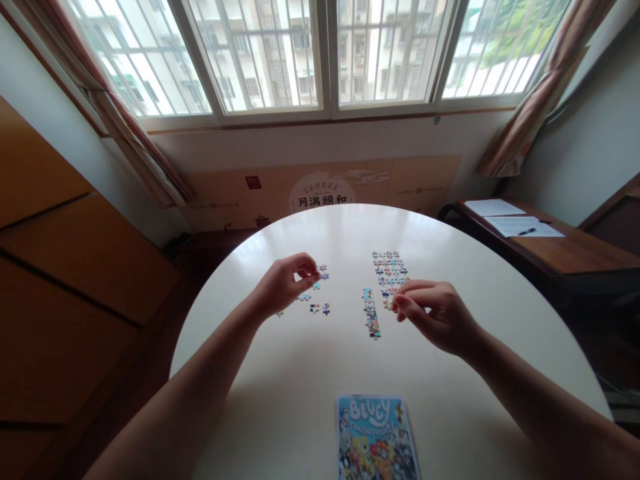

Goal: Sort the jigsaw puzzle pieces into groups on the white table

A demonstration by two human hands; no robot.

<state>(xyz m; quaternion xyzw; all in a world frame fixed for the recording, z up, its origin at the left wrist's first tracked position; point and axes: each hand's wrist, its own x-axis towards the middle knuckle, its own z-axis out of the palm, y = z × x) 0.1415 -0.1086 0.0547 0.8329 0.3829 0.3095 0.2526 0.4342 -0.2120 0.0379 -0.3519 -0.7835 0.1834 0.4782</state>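
Note:
On the round white table [310, 373] lie small colourful jigsaw pieces. My left hand [283, 285] is closed in a pinch on a puzzle piece [323, 273] among a few loose pieces [319, 308]. My right hand [435, 315] hovers with curled, pinched fingers beside a joined strip of pieces [371, 313] and just below a joined block of pieces [389, 268]. Whether anything sits between the right fingertips is too small to tell. A puzzle picture card or box [376, 437] with cartoon figures lies at the table's near edge.
A wooden side table [565, 250] with papers [520, 227] and a pen stands at the right. Brown cardboard panels [75, 280] lean at the left, and a printed cardboard box [320, 190] stands under the barred window. Curtains hang at both sides.

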